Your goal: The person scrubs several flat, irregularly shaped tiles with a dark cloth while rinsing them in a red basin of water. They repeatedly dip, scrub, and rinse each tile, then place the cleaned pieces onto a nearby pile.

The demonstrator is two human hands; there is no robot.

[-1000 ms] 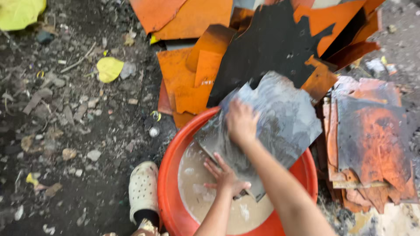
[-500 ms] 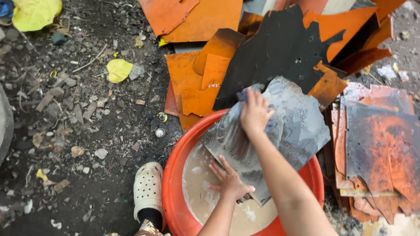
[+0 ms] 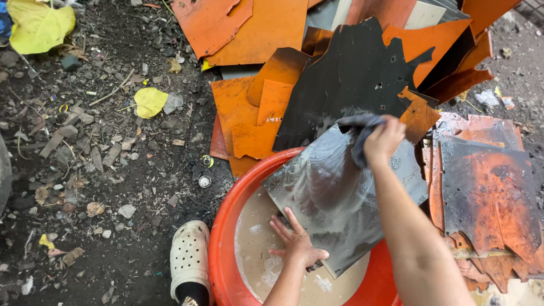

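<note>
The right hand (image 3: 384, 139) has its fingers curled tight on a dark rag (image 3: 358, 131), pressed to a wet grey sheet (image 3: 340, 195). The left hand (image 3: 297, 245), fingers spread, steadies the sheet's lower edge. The sheet leans in a red basin (image 3: 222, 249) of murky water (image 3: 255, 249).

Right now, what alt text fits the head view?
A person's right hand wipes a wet grey sheet with a dark cloth over an orange basin of cloudy water, while the left hand steadies the sheet's lower edge.
</note>
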